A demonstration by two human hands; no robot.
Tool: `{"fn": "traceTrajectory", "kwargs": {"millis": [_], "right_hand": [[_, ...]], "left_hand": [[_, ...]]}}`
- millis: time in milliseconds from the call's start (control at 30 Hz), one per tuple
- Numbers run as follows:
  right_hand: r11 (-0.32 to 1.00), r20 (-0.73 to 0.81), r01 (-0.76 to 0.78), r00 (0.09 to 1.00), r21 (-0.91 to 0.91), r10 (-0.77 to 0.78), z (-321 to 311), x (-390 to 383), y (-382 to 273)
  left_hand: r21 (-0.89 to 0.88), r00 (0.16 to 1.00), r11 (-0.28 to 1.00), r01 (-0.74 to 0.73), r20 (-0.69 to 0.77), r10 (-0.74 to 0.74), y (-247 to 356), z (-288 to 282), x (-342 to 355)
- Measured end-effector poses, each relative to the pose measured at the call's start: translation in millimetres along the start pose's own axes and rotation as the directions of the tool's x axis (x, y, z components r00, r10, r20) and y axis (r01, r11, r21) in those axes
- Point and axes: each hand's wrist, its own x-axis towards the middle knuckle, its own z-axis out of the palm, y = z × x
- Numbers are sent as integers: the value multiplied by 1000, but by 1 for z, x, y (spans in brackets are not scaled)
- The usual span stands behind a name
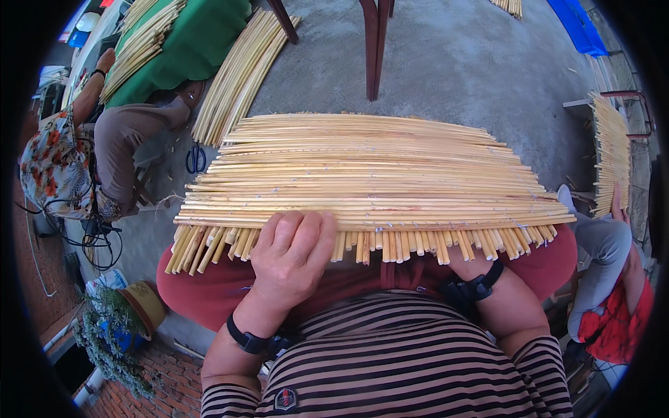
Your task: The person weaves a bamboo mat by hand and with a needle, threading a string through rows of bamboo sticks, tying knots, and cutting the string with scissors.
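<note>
Across my lap lies a mat of straw-coloured reed stalks (376, 174), its stalks running left to right and tied with pale thread. Below its near edge pokes a row of cut reed ends (397, 245) that point toward me. My left hand (291, 244) is closed over this near edge, its fingers curled on the top stalks left of the middle. My right hand (472, 263) reaches under the mat at the right. Only its wrist side shows, and its fingers are hidden beneath the reeds.
Black-handled scissors (196, 159) and a reed bundle (244, 73) lie on the concrete floor. Dark red furniture legs (375, 49) stand ahead. At left, a person (70, 160) sits by a green-covered surface (209, 42); another (613, 279), right, holds a reed mat (612, 157). A potted plant (115, 341) stands lower left.
</note>
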Motion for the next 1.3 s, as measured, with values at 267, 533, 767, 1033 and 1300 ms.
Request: {"fn": "traceTrajectory", "kwargs": {"millis": [267, 533, 767, 1033, 1300], "right_hand": [[992, -63, 48, 996, -114, -55, 31, 24, 14], [942, -66, 185, 983, 280, -174, 21, 33, -10], [897, -297, 131, 955, 423, 0, -24, 35, -28], [652, -378, 116, 883, 749, 277, -34, 51, -21], [684, -371, 101, 891, 723, 261, -37, 55, -33]], "left_hand": [[-53, 997, 997, 62, -45, -64, -22, 0, 27], [-72, 987, 993, 97, -122, -105, -42, 0, 69], [-94, 975, 970, 224, 4, -224, -53, -7, 103], [-51, 966, 965, 258, 9, -258, -50, -8, 115], [-34, 965, 965, 261, -29, -262, -48, -3, 111]]}}
